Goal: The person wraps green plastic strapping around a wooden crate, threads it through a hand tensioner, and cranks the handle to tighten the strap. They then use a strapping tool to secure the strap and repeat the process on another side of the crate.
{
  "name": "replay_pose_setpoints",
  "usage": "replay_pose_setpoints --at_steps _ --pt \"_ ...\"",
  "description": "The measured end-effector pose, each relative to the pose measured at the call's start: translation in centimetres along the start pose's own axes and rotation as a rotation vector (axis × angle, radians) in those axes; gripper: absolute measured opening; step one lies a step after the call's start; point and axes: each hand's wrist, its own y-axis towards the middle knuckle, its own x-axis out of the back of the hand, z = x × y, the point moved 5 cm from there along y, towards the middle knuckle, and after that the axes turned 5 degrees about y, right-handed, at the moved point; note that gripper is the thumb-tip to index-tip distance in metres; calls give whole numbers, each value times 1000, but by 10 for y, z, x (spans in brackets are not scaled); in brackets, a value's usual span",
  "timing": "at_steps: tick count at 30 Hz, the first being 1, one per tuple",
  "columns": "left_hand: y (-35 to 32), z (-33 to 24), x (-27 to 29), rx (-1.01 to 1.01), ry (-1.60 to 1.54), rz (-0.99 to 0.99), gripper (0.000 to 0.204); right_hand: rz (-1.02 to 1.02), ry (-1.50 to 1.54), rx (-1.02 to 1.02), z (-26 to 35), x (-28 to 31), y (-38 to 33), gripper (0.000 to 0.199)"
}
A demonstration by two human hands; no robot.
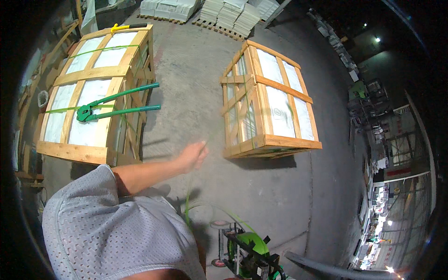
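Note:
My left hand is stretched forward over the floor, fingers closed and somewhat blurred. A thin green packing strap runs from beneath it down to a wheeled strap dispenser cart with a green coil. Ahead and to the right of the hand stands a wooden crate with white panels between its slats. On the left, a second wooden crate bears green straps. Lying across its top is a green long-handled cutter. My right hand is not in view; only some bare skin shows at the lower edge.
A yellow tool with a black handle lies on the left crate's far edge. Stacks of pale slabs on pallets stand at the back. A grey pole-like bar crosses the lower right. Concrete floor separates the crates.

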Motion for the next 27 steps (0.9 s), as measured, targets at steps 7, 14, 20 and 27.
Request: replay_pose_setpoints --at_steps 7,14,20,27 --pt "-6 66 12 -111 458 67 32 -142 840 168 57 30 110 41" --pt "10 81 -5 -70 627 481 33 69 801 -37 179 44 258 39" --pt "87 21 -2 55 439 310 35 211 690 43 187 56 309 32" --pt "162 -99 11 -62 -450 35 39 710 435 -12 155 52 339 31"
